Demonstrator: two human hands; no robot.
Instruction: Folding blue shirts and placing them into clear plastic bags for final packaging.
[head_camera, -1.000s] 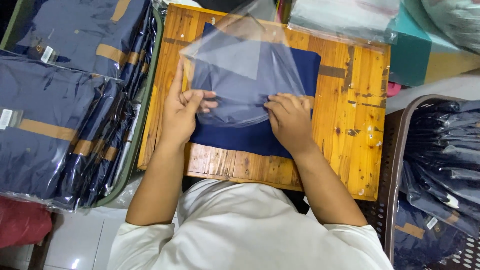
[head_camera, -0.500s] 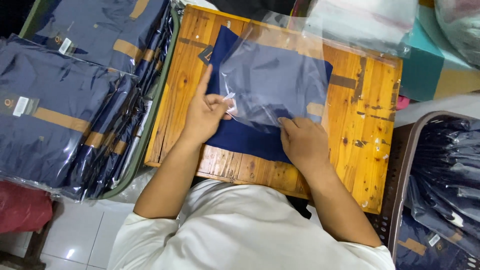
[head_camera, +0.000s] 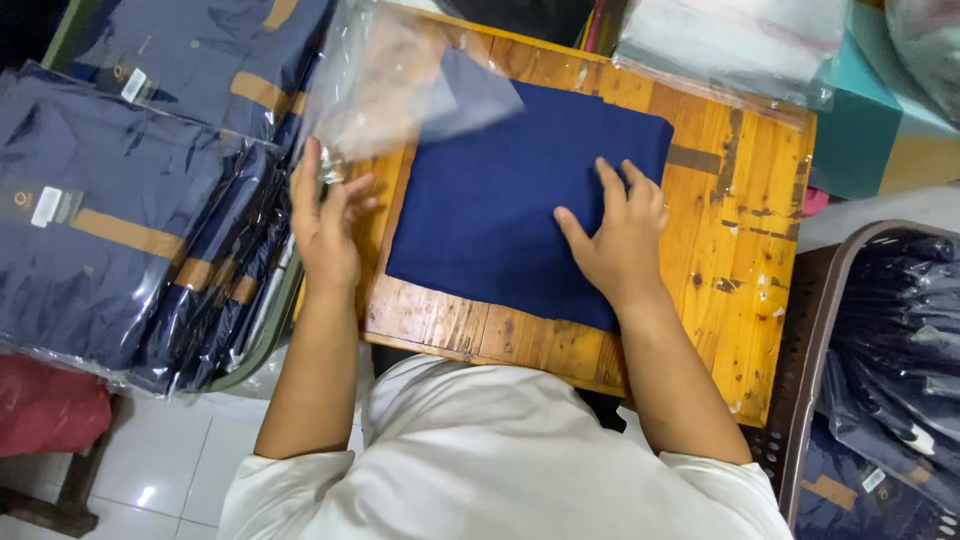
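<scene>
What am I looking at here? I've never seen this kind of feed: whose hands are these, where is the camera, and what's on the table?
There is no machine: a person works with two bare hands, and the single camera sits on their head, looking down over their white shirt.

In the middle is a small wooden table. A folded navy garment lies flat on it. The right hand presses flat on the garment's right part. The left hand is at the table's left edge, its fingers gripping a clear plastic bag, which is lifted up and to the left; it looks blurred.

To the left is a stack of bagged navy garments with tan bands. To the right, a dark basket holds more bagged garments. Along the top edge lie more clear bags.
</scene>
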